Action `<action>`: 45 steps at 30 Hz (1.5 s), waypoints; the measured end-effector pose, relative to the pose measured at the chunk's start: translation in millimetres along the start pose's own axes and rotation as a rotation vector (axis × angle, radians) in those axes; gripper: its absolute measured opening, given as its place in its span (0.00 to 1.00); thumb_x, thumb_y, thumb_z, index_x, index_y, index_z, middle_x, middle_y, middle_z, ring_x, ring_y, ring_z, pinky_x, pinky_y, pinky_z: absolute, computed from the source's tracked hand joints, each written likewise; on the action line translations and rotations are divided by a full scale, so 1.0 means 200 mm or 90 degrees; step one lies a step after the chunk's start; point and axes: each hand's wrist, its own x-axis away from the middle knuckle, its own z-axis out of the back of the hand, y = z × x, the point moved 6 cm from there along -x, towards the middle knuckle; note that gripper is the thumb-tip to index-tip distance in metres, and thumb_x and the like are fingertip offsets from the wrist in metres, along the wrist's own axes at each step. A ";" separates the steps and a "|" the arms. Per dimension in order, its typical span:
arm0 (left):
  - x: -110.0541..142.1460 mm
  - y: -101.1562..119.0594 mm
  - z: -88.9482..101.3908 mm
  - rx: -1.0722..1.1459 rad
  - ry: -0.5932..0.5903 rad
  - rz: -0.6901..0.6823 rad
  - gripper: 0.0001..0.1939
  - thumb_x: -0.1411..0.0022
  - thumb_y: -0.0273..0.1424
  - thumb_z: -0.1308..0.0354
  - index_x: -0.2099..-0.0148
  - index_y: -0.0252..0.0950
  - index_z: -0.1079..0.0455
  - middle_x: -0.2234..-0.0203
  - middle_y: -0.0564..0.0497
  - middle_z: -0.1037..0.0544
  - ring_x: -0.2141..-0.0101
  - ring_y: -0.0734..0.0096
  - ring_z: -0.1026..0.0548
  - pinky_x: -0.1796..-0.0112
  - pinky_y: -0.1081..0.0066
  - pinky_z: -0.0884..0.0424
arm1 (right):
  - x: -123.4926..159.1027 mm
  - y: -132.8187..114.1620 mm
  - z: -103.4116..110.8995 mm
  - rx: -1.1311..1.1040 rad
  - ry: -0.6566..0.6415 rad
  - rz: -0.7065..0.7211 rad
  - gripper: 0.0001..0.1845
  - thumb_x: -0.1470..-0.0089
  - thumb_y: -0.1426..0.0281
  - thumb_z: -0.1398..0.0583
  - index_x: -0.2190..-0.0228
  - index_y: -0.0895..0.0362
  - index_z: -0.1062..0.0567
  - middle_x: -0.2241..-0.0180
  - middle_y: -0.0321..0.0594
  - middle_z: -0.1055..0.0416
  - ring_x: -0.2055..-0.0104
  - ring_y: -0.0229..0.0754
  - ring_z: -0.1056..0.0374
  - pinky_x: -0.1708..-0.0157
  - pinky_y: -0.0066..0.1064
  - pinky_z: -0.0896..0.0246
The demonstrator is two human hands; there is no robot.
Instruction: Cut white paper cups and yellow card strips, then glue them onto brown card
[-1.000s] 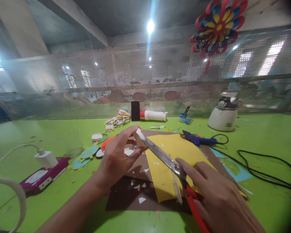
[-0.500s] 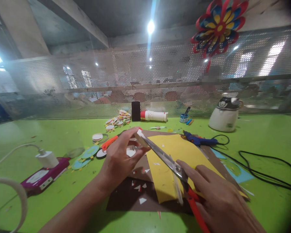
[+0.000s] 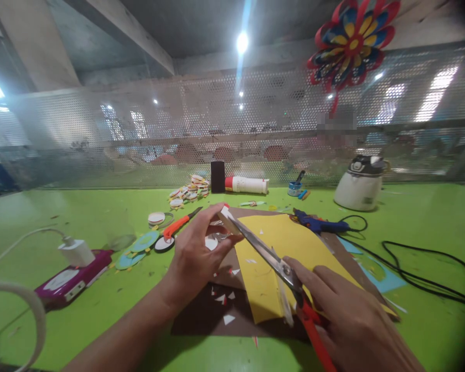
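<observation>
My left hand [image 3: 196, 256] pinches a small white paper piece [image 3: 225, 213] between thumb and fingers, just above the table. My right hand [image 3: 352, 320] grips red-handled scissors [image 3: 269, 258]; their blades are parted and reach up to the white piece at my left fingertips. Under both hands a yellow sheet [image 3: 279, 258] lies on brown paper [image 3: 201, 310], which is strewn with small white and red offcuts.
On the green table [image 3: 62, 330]: a blue glue gun [image 3: 320, 224] with black cable, a white pot [image 3: 358, 183], a glue bottle [image 3: 246, 184], paper discs [image 3: 188, 192], orange scissors [image 3: 180, 223], a purple power strip [image 3: 67, 281] with charger. A perforated screen [image 3: 139, 134] closes the far side.
Both hands have stayed close to where they were, shifting only slightly right. The scissors remain at the white piece. The orange scissors behind my left hand now show more fully.
</observation>
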 end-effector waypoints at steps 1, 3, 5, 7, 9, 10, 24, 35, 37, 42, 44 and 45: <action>0.00 0.00 0.00 0.004 0.000 0.003 0.25 0.44 0.32 0.35 0.45 0.39 0.37 0.57 0.48 0.24 0.66 0.72 0.20 0.61 0.71 0.20 | 0.00 0.00 0.00 -0.001 0.004 0.004 0.28 0.49 0.80 0.49 0.46 0.62 0.32 0.72 0.43 0.29 0.74 0.43 0.31 0.76 0.32 0.32; 0.00 0.00 0.00 0.006 0.000 0.009 0.25 0.44 0.32 0.35 0.45 0.39 0.36 0.57 0.48 0.24 0.66 0.72 0.20 0.61 0.71 0.20 | 0.00 -0.01 0.00 -0.001 0.013 0.011 0.28 0.49 0.80 0.49 0.46 0.63 0.32 0.73 0.42 0.30 0.75 0.43 0.31 0.77 0.32 0.32; 0.00 0.00 0.00 0.006 -0.001 0.012 0.26 0.45 0.32 0.35 0.45 0.39 0.36 0.57 0.48 0.24 0.67 0.72 0.20 0.61 0.70 0.20 | 0.00 -0.01 0.00 0.004 0.021 0.016 0.27 0.49 0.80 0.49 0.46 0.64 0.33 0.73 0.42 0.31 0.76 0.43 0.32 0.78 0.33 0.32; 0.00 0.00 0.00 0.002 -0.001 0.012 0.25 0.44 0.32 0.35 0.45 0.39 0.36 0.57 0.48 0.24 0.66 0.71 0.20 0.61 0.70 0.20 | 0.00 -0.01 0.00 0.013 0.021 0.015 0.27 0.49 0.79 0.49 0.46 0.63 0.33 0.72 0.42 0.31 0.76 0.43 0.32 0.78 0.34 0.32; 0.00 0.00 0.00 -0.005 -0.001 0.008 0.25 0.44 0.32 0.35 0.45 0.40 0.36 0.57 0.48 0.24 0.66 0.71 0.20 0.61 0.70 0.20 | 0.00 0.00 -0.01 0.011 0.017 0.013 0.28 0.49 0.79 0.49 0.46 0.62 0.34 0.72 0.42 0.30 0.76 0.43 0.31 0.77 0.33 0.32; 0.00 0.00 0.01 -0.007 0.000 0.006 0.25 0.44 0.32 0.35 0.45 0.40 0.36 0.57 0.48 0.24 0.67 0.72 0.20 0.61 0.70 0.20 | 0.00 0.00 -0.01 0.007 0.013 0.011 0.28 0.49 0.79 0.49 0.46 0.62 0.34 0.72 0.42 0.30 0.75 0.43 0.31 0.77 0.32 0.32; 0.00 0.00 0.00 -0.006 -0.001 -0.004 0.25 0.44 0.30 0.35 0.45 0.39 0.36 0.56 0.47 0.23 0.67 0.72 0.20 0.62 0.71 0.20 | 0.03 0.01 -0.02 -0.040 -0.038 -0.018 0.27 0.48 0.77 0.46 0.45 0.61 0.33 0.73 0.41 0.30 0.74 0.43 0.31 0.77 0.31 0.34; 0.00 0.00 0.00 0.024 -0.004 0.002 0.25 0.44 0.31 0.36 0.45 0.40 0.37 0.54 0.48 0.24 0.65 0.72 0.20 0.61 0.72 0.20 | 0.01 0.01 -0.01 -0.053 -0.060 -0.045 0.27 0.48 0.77 0.47 0.46 0.58 0.31 0.72 0.43 0.27 0.74 0.44 0.30 0.74 0.32 0.32; 0.00 0.00 0.00 0.034 -0.005 0.015 0.26 0.44 0.31 0.35 0.44 0.40 0.37 0.55 0.49 0.24 0.65 0.72 0.20 0.60 0.73 0.20 | 0.01 0.01 -0.01 -0.057 -0.055 -0.044 0.27 0.48 0.77 0.47 0.46 0.58 0.30 0.72 0.43 0.27 0.74 0.45 0.30 0.74 0.32 0.31; 0.00 0.01 0.00 0.039 -0.003 0.015 0.25 0.44 0.30 0.35 0.44 0.40 0.36 0.55 0.49 0.24 0.64 0.73 0.20 0.59 0.74 0.21 | 0.03 0.02 -0.02 -0.054 -0.044 -0.044 0.27 0.49 0.77 0.46 0.46 0.58 0.30 0.73 0.42 0.27 0.75 0.44 0.30 0.74 0.33 0.31; 0.00 0.01 0.00 0.034 -0.004 0.006 0.25 0.44 0.30 0.35 0.44 0.39 0.36 0.54 0.48 0.25 0.64 0.74 0.20 0.60 0.75 0.21 | 0.02 0.02 -0.02 -0.051 -0.043 -0.044 0.27 0.49 0.77 0.46 0.46 0.58 0.30 0.72 0.42 0.27 0.75 0.44 0.30 0.74 0.32 0.31; 0.00 0.01 0.00 0.032 -0.007 0.004 0.25 0.44 0.30 0.35 0.44 0.39 0.36 0.53 0.48 0.25 0.64 0.73 0.20 0.60 0.75 0.21 | 0.02 0.02 -0.03 -0.050 -0.045 -0.045 0.27 0.49 0.77 0.46 0.46 0.58 0.30 0.72 0.42 0.27 0.74 0.44 0.30 0.74 0.32 0.31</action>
